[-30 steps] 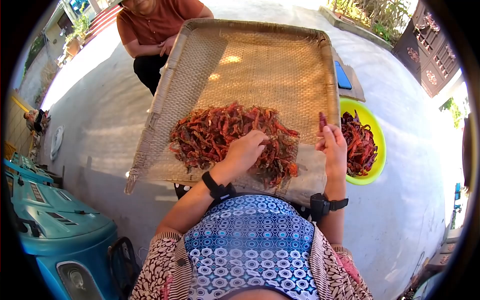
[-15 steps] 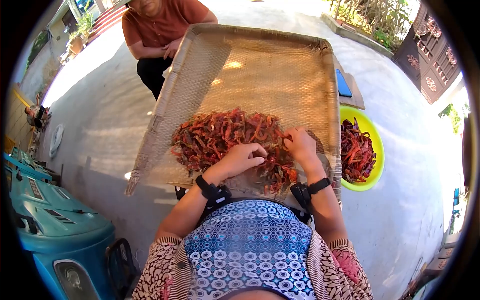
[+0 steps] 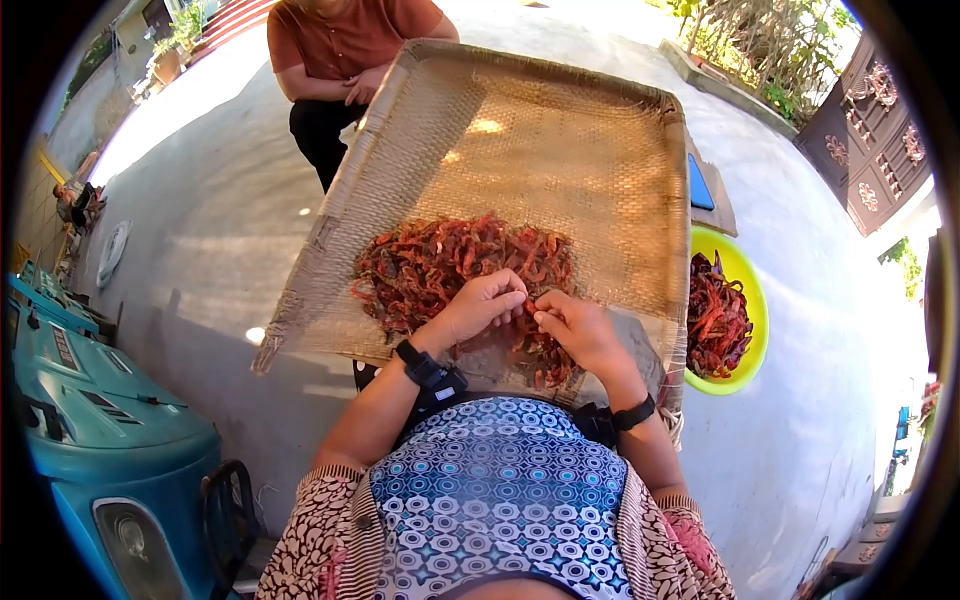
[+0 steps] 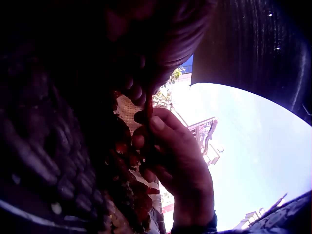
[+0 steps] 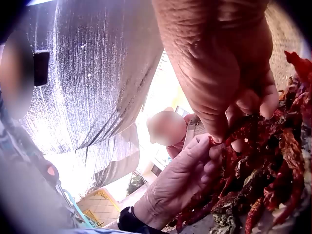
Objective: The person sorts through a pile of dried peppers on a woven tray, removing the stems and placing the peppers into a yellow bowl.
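Note:
Over the front of a heap of dried red chilies, the two hands meet fingertip to fingertip. A single dried chili spans the small gap between them. My right hand pinches its lower end between thumb and fingers, plain in the left wrist view. My left hand has its thumb and fingertips on the other end, dark in its own wrist view. In the right wrist view, the left hand comes in from below, and the heap lies right beneath the fingers. A large woven tray bears the heap.
Right of the tray stands a yellow-green basin of darker red chilies. A blue phone lies on cardboard behind it. Across the tray's far left corner sits a person. A teal vehicle stands at left.
The right hand, which held up a chili by the basin side, came left to the heap, then over to the left hand. Now both hold one chili. The view has shifted slightly.

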`<state>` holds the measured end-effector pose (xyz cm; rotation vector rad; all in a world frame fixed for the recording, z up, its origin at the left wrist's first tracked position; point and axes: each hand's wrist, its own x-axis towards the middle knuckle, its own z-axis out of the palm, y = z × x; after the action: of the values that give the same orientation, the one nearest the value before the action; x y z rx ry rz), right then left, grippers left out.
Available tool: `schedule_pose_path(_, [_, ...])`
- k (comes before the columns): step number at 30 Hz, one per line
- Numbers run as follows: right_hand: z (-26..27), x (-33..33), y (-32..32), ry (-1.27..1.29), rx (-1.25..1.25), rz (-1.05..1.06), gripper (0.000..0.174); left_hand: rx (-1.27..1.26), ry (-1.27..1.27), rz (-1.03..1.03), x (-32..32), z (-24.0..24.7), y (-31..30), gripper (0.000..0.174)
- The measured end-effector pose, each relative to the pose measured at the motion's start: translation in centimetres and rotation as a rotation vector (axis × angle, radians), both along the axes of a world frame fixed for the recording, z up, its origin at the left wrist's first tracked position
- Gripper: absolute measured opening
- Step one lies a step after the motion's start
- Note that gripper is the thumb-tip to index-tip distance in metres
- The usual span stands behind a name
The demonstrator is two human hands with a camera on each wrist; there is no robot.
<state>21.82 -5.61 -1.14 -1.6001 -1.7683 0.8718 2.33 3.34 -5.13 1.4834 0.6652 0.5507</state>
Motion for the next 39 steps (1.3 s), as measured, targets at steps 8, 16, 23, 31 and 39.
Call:
schedule_pose_path(8, [-1.5, 0.8, -0.4, 0.184, -0.039, -0.018, 0.019, -0.039, -0.062, 0.043, -0.3, 0.0, 0.0, 0.02])
schedule_pose_path(16, [0.0, 1.7, -1.2, 0.171, -0.036, -0.203, 0.021, 0.007, -0.022, 0.148, 0.1, -0.2, -0.6, 0.012])
schedule_pose_path(23, [1.7, 8.7, -1.6, 1.152, 0.32, -0.551, 0.03, 0.346, 0.116, 0.186, 0.6, 0.0, -1.2, 0.03])
schedule_pose_path(31, [-0.5, 5.4, -0.6, 0.802, -0.144, -0.339, 0.03, 0.53, 0.226, 0.086, 0.8, -0.7, -0.9, 0.034])
schedule_pose_path(39, [-1.5, 0.2, 1.6, 0.514, -0.073, -0.102, 0.019, 0.457, 0.056, 0.055, 0.2, -1.2, -0.7, 0.023])
